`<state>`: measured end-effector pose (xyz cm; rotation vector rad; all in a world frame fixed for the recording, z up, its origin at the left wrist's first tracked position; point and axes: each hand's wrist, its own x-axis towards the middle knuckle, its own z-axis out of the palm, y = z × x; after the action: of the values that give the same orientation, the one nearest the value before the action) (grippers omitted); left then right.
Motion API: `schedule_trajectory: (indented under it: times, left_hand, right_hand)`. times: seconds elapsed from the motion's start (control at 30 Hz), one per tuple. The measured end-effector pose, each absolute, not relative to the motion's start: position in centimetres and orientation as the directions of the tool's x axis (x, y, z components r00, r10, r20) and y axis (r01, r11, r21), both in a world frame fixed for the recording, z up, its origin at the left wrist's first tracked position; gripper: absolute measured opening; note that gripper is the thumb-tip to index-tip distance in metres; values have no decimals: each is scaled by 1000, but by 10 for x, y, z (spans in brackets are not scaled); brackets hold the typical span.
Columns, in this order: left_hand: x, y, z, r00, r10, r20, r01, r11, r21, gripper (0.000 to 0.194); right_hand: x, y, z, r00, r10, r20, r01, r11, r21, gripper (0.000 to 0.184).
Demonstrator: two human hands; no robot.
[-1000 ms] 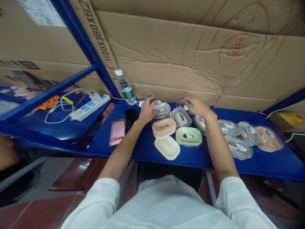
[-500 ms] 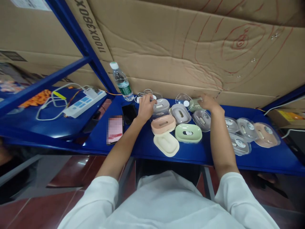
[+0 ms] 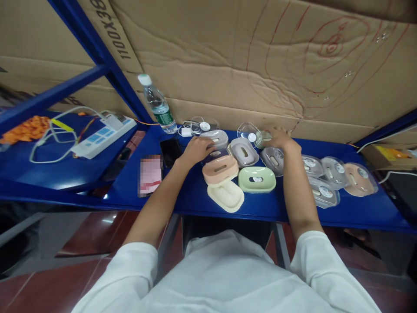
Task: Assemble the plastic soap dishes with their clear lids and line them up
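The step in hand appeared to be the handling of two lidded dishes at once, one at either grip, along the back part of the blue surface (image 3: 192,191). The left grip (image 3: 197,148) was bent over the near left side of a grey lidded dish (image 3: 219,138), its fingertips at the edge; whether they grasped it or merely rested there, I could not tell. The right grip (image 3: 280,138) reached to the back by the cardboard (image 3: 208,87), its fingers at the right side of a pale green lidded dish (image 3: 266,138), which lay just left of the hand and partly behind its fingers; the view did not show whether they were closed on it. A clear lid (image 3: 245,131) leaned just beside that dish on the left, and another grey dish (image 3: 273,161) sat nearer the body, below the right wrist.

As I judged it, a sound next move called for fingers set on both sides of a rim, without pushing the clear lid. Between the forearms, well within reach, lay a peach dish (image 3: 212,174), a cream tray (image 3: 225,198) overlapping its near side, and a green dish (image 3: 257,188), none of them touched by either grip
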<state>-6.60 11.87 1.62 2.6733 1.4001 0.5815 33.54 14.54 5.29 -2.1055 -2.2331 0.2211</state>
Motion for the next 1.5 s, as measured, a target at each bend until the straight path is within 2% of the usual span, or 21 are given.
schedule_trajectory:
  times: [0.2,0.43,0.6,0.77,0.9,1.03,1.13,1.27,1.5]
  left_hand:
    - [-67,118,15,526,803,279,789,-584,194,28]
    - [-61,108,22,475,829,296,838,-529,135,33]
    - [-61,111,28,386,854,350,880,-454,137,38]
    - [-64,113,33,335,851,404,887,-430,170,33]
    - [-65,113,32,394,820,416,839,-505,201,33]
    - [-64,112,28,499,769,399,759,-610,227,43]
    - [-62,112,27,514,753,412,737,-633,236,38]
    - [-61,112,26,507,747,430,733,-636,241,33]
    - [-60,108,26,531,736,420,717,-654,240,31]
  right_hand:
    - [334,141,58,-92,991,-102,970,66,-236,76]
    - [338,140,64,-111,992,-56,953,90,-288,58]
    - [349,137,71,-11,1000,22,970,16,-242,50]
    - [357,131,81,32,999,34,981,-25,-191,48]
    - [344,130,81,-38,999,5,980,38,-196,48]
    - [316,136,69,-113,990,-84,977,95,-191,37]
    - [300,139,59,-99,987,-127,986,80,-147,36]
    - [293,140,52,-64,991,-115,994,53,-99,51]
    - [300,136,64,-93,990,-103,986,77,-149,43]
